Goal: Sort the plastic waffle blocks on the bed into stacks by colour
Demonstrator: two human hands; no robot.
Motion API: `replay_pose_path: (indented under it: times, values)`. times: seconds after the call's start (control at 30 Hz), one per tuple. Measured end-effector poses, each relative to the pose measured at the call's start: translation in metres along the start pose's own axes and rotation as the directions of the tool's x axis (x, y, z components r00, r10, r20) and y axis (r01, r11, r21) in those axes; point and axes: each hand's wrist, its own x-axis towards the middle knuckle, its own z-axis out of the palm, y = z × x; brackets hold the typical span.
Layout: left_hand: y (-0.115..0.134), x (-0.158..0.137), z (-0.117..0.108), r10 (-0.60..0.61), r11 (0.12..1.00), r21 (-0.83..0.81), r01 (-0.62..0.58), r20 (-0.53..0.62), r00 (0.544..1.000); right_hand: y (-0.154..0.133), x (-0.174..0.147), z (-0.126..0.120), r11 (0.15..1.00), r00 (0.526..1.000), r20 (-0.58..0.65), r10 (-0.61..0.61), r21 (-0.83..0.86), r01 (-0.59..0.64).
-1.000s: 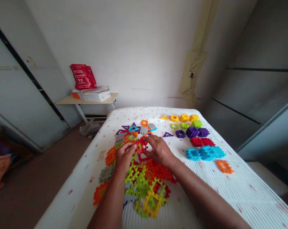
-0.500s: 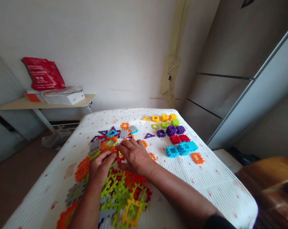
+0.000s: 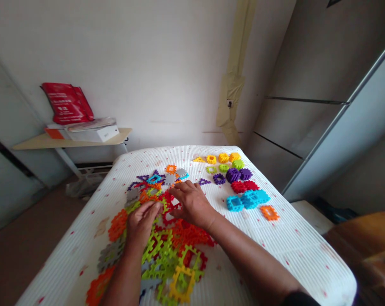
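A mixed pile of plastic interlocking building pieces covers the near left of the table. Over its middle, my left hand [image 3: 144,221] has thumb and fingers pressed together beside a lime green piece [image 3: 164,205]; whatever it pinches is hidden. My right hand [image 3: 194,205] spreads its fingers just above red square-frame pieces [image 3: 170,217], thumb apart from the others. Orange pieces [image 3: 187,234] lie under its wrist. Closer to me are lime green pieces [image 3: 162,259] and a yellow square frame [image 3: 182,284].
Sorted pieces line the right side: yellow [image 3: 223,158], purple [image 3: 233,175], red [image 3: 243,186] and blue stacks [image 3: 250,199], plus an orange square [image 3: 270,212]. A white patterned cloth [image 3: 294,250] covers the table. A side shelf [image 3: 36,142] holds a red bag [image 3: 68,103].
My hands have drawn apart slightly, the right one shifting right. More of the red pieces between them now shows. The whole view has shifted a little.
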Motion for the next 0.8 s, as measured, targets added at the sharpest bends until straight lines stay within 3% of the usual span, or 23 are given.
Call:
replay_pose_path:
  times: [0.3, 0.5, 0.63, 0.8]
  values:
    - [0.001, -0.001, 0.0, 0.032, 0.999, 0.032, -0.032, 0.005, 0.999, 0.009, -0.001, -0.002, 0.997, 0.999, -0.024, 0.026, 0.068, -0.025]
    - [-0.005, 0.0, -0.002, -0.017, 1.0, -0.016, 0.017, 0.0, 1.0, 0.007, 0.0, 0.0, 0.999, 1.0, 0.01, 0.016, 0.041, -0.016]
    - [-0.004, 0.001, -0.002, -0.021, 0.999, -0.025, 0.021, -0.008, 1.0, 0.01, 0.0, -0.005, 0.998, 0.997, 0.057, 0.042, -0.052, -0.039]
    - [0.001, 0.002, -0.001, -0.05, 0.997, -0.054, 0.049, -0.024, 0.998, 0.033, -0.005, -0.015, 0.957, 0.954, 0.228, 0.193, -0.258, -0.132]
